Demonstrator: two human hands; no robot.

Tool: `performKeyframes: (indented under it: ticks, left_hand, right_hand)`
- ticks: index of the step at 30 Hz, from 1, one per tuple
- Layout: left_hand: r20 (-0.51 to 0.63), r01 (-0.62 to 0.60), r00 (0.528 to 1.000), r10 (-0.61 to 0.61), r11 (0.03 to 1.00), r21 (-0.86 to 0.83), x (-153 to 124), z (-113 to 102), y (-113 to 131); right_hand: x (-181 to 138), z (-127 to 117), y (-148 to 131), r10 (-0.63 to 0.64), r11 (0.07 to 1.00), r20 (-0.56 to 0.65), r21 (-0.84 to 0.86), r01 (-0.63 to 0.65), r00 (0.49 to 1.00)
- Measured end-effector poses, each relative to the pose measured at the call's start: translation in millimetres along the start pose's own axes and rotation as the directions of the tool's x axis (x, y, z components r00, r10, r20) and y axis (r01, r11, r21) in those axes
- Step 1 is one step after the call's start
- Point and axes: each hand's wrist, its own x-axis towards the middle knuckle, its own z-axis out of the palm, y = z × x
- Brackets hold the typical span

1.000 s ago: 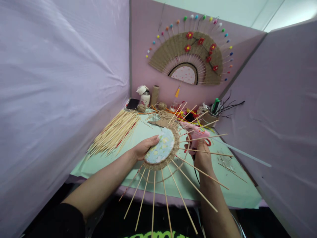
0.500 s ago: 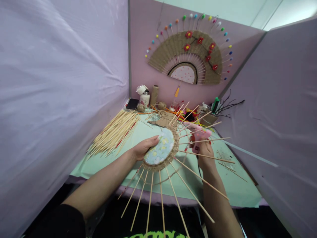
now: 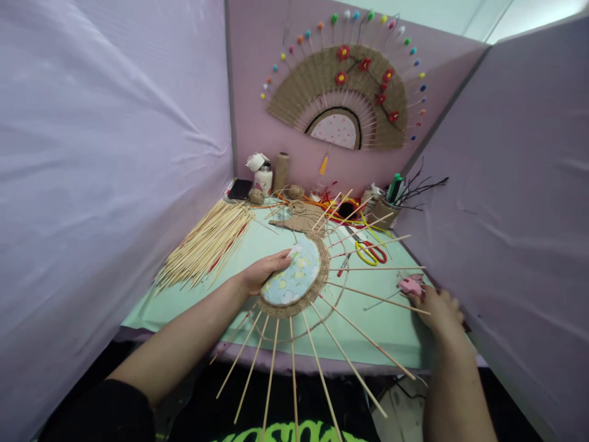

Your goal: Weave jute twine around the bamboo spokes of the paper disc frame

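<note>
- I am looking first at the left edge of the table (image 3: 193, 310), where a loose bundle of sticks (image 3: 207, 242) is lying fanned toward the back left corner.
- My left hand (image 3: 262, 273) is holding the fan frame (image 3: 294, 279) over the front middle of the table, fingers curled around the left rim of its floral disc, thumb on top.
- I am judging the frame to be light but awkward: the woven disc looks fairly stiff, while the thin spokes radiating from it are looking springy and easy to snap, so the disc rim is the place to hold, not the spokes.
- Scissors (image 3: 370, 252) are lying on the table beyond the spokes, right of centre.
- Along the back edge, a small jar (image 3: 263, 180) and a tube (image 3: 280, 172) are standing; I cannot tell what is in them. A cup (image 3: 384, 212) at the back right corner is holding markers and dark twigs.
- My right hand (image 3: 439, 307) is resting at the right edge, fingers loosely spread and touching the pink glue gun (image 3: 409, 285) lying there; it is not closed around it.
</note>
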Motion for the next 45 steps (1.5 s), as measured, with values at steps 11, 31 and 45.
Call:
performKeyframes:
  ticks: [11,31,45]
  left_hand:
    - [0.027,0.042,0.999,-0.043,0.999,0.031,-3.9,7.9,2.0]
    - [0.066,0.100,0.993,-0.100,0.995,0.001,0.9,5.2,-2.4]
    - [0.072,0.106,0.992,-0.104,0.994,-0.018,-0.3,11.3,-3.5]
  right_hand:
    - [-32.5,-55.1,-194.6,-0.802,0.107,0.001,0.984,0.143,0.598]
    - [3.4,-7.8,-210.7,-0.673,-0.087,0.186,0.941,-0.327,0.716]
    - [28.2,-13.2,-187.6,-0.525,-0.224,0.099,0.942,-0.250,0.845]
